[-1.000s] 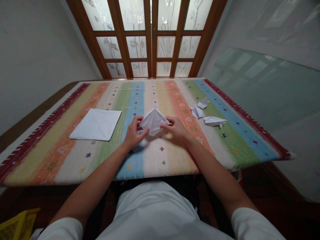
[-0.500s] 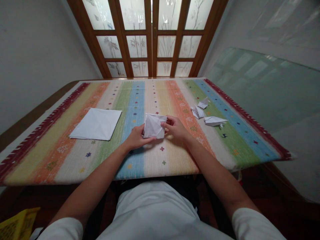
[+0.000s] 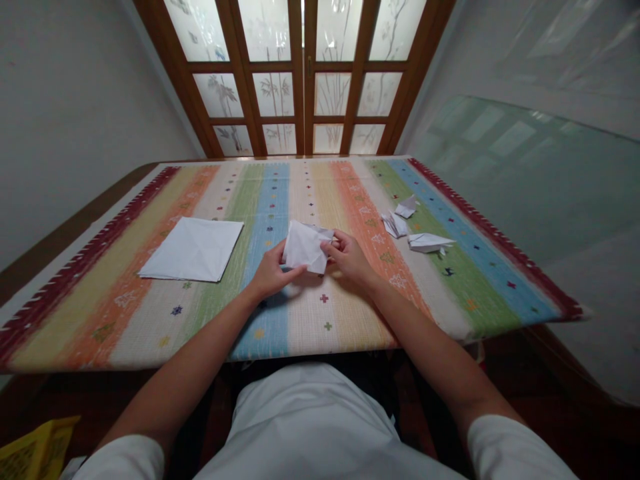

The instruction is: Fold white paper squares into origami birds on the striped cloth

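The fingers (image 3: 291, 270) of the left hand (image 3: 270, 277) and those of the right hand (image 3: 350, 259) were closed on opposite sides of a folded white paper (image 3: 303, 247), holding it over the striped cloth (image 3: 325, 327) on the table. A flat folded white sheet (image 3: 193, 249) lay to the left of the hands, and small folded paper pieces (image 3: 395, 225) lay well apart to the right.
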Tool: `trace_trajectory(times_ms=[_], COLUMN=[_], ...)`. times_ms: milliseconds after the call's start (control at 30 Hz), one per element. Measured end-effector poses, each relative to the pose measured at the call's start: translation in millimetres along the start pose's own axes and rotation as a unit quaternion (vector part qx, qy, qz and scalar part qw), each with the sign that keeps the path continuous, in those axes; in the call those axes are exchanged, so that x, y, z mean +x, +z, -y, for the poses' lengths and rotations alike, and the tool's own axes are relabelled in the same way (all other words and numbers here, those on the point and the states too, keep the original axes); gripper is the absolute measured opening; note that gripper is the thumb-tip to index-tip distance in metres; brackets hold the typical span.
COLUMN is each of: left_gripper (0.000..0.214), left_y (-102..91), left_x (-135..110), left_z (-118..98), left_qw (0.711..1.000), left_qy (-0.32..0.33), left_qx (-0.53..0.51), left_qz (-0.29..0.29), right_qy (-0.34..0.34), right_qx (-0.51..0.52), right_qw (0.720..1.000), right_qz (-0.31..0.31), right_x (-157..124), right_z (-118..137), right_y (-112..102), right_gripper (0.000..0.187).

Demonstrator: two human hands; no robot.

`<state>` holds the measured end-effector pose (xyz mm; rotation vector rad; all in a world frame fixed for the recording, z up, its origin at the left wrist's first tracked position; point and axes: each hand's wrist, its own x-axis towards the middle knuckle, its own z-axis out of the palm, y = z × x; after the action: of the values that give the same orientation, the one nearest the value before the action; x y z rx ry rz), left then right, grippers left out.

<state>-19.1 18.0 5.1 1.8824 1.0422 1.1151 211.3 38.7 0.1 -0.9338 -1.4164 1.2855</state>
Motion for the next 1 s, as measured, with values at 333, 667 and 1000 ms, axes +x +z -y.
trace_trajectory(times_ms=[333, 667, 1000], left_gripper=[0.086, 0.091, 0.075], left_y=[-3.0, -0.8, 0.2], left_x=[-1, 2, 7], left_z=[5, 12, 12], left_qw=[0.999, 0.987, 0.987], left_qy=[-0.011, -0.074, -0.074], left_qx=[-0.022, -0.143, -0.078], left_qz=[0.028, 0.003, -0.116], right_qy=[0.005, -0.006, -0.014], right_qx=[-0.016, -0.026, -0.052], right_qw=[1.0, 0.998, 0.998], right_qz=[-0.001, -0.055, 0.031], right_x=[-2, -1, -6], right_z=[2, -3, 9], right_y=[1, 5, 4], right_gripper=[0.047, 0.047, 0.055])
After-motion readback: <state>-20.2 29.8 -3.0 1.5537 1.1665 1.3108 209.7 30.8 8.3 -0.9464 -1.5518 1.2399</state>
